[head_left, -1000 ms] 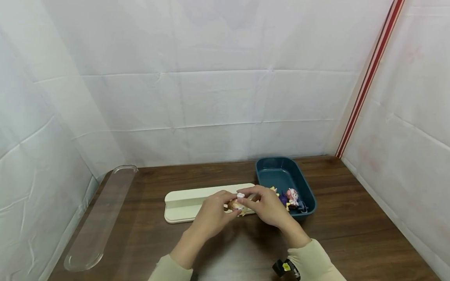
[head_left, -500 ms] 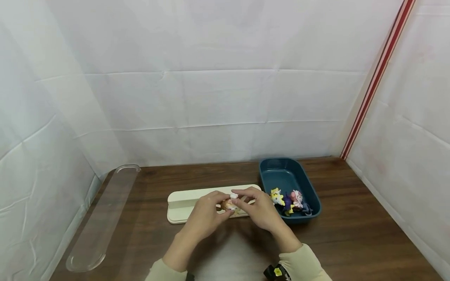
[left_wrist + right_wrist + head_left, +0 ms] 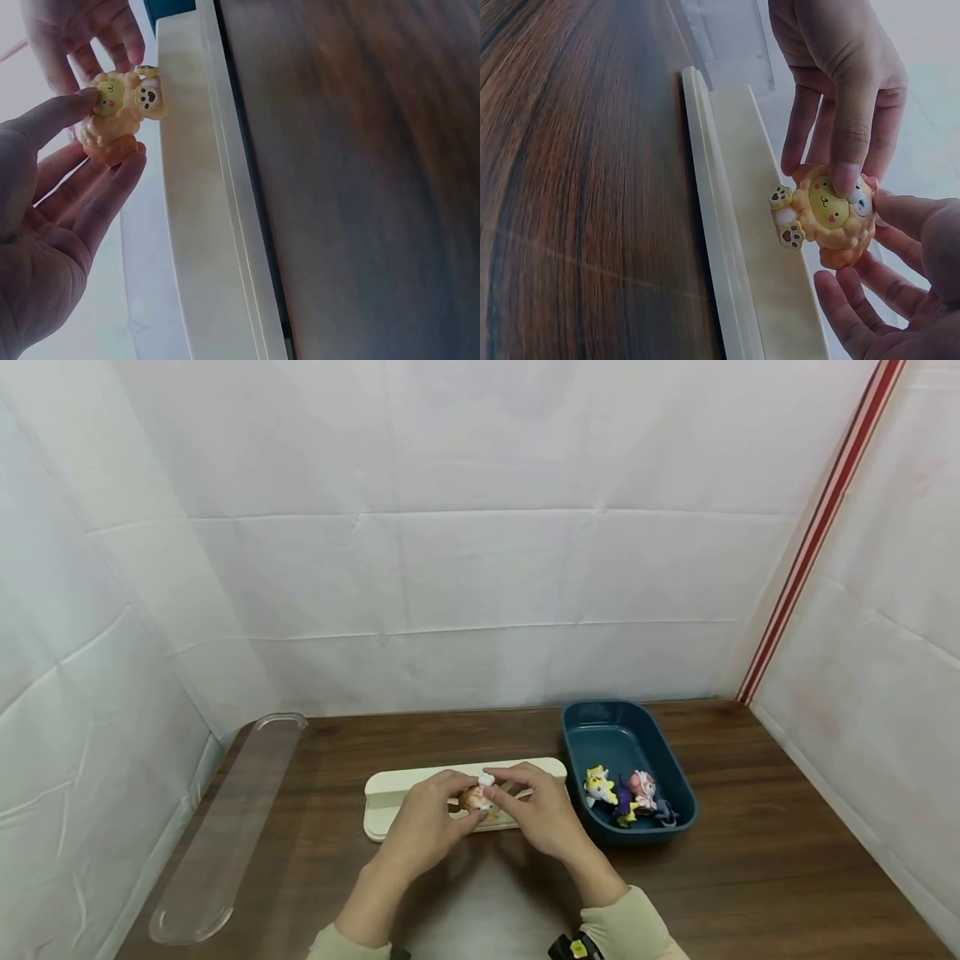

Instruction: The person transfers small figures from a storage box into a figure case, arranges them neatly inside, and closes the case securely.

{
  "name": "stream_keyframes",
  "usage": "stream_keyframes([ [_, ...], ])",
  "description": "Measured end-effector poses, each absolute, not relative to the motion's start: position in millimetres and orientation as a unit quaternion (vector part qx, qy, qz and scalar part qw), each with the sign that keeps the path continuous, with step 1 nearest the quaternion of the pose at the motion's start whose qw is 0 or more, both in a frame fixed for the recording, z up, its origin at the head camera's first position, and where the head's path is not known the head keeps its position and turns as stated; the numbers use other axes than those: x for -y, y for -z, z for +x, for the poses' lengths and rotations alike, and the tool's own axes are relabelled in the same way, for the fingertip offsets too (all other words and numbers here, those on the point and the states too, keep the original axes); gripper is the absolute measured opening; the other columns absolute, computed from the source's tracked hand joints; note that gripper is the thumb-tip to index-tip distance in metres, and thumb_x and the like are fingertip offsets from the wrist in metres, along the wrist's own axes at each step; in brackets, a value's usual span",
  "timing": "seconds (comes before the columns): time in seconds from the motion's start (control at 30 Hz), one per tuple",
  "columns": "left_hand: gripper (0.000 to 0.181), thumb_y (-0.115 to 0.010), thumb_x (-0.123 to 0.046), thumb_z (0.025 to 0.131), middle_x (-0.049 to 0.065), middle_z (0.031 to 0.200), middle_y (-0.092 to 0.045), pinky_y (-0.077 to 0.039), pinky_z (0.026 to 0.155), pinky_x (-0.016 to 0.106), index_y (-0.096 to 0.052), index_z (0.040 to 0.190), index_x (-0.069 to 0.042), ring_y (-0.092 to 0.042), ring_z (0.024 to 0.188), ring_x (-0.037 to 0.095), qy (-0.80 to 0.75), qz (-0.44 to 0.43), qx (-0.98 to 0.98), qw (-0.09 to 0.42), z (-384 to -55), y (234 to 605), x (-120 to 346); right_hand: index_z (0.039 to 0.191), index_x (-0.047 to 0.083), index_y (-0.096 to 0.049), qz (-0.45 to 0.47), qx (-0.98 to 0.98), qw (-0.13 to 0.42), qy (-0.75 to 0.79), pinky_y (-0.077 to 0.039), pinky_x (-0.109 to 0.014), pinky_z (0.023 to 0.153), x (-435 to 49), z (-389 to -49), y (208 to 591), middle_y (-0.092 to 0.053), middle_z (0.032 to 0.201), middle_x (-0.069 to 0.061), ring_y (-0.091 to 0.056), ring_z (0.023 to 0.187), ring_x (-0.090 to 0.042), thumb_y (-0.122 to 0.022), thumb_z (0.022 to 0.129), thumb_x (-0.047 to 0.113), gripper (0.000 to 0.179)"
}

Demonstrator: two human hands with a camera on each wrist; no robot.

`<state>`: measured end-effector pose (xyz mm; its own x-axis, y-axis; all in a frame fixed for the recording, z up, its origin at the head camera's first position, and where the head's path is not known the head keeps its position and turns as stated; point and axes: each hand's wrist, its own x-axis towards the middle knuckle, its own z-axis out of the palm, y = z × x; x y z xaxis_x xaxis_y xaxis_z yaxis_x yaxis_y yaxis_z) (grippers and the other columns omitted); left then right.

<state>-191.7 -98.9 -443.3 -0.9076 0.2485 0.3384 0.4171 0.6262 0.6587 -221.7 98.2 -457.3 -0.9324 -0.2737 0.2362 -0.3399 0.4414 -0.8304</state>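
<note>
Both hands hold one small toy figurine [image 3: 476,799] over the front of a cream stepped stand [image 3: 386,806]. The figurine [image 3: 829,210] has a peach fluffy body, a yellow smiling face, a white piece near its head and feet with paw prints. My left hand [image 3: 422,822] grips its body, the thumb pressed on the face in the right wrist view. With thumb and fingertips, my right hand [image 3: 546,810] pinches it by the white piece at the top. In the left wrist view the figurine's feet overlap the cream stand [image 3: 199,187].
Right of the stand, a dark blue tray [image 3: 607,747] holds several small figurines, including a yellow-and-white one [image 3: 598,785] and a pink one [image 3: 642,789]. A long clear plastic cover [image 3: 232,827] lies on the wooden table [image 3: 780,852] at left. White cloth [image 3: 480,568] hangs behind.
Both hands have shifted left along the stand with the figurine between them. The right hand has moved away from the blue tray, uncovering the yellow-and-white figurine. The head view has turned slightly left.
</note>
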Motion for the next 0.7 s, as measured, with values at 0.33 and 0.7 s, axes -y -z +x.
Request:
stream_keyframes([
  [0.33, 0.027, -0.085, -0.01, 0.085, -0.003, 0.1, -0.071, -0.063, 0.08, 0.035, -0.076, 0.111, -0.011, -0.068, 0.09, 0.012, 0.391, -0.181, 0.897, 0.102, -192.1, 439.7, 112.3, 0.122, 0.028, -0.077, 0.186, 0.848, 0.028, -0.496, -0.058, -0.03, 0.079, -82.7, -222.6, 455.1, -0.073, 0.11, 0.007, -0.069, 0.094, -0.013, -0.074, 0.096, 0.037, 0.028],
  [0.7, 0.028, -0.084, -0.011, 0.085, -0.002, 0.105, -0.072, -0.063, 0.082, 0.032, -0.076, 0.113, -0.01, -0.069, 0.092, 0.011, 0.4, -0.155, 0.9, 0.081, -193.3, 434.6, 125.8, 0.122, 0.024, -0.078, 0.197, 0.845, 0.037, -0.495, -0.058, -0.029, 0.079, -67.2, -225.3, 452.8, -0.073, 0.108, 0.006, -0.069, 0.093, -0.012, -0.074, 0.096, 0.035, 0.028],
])
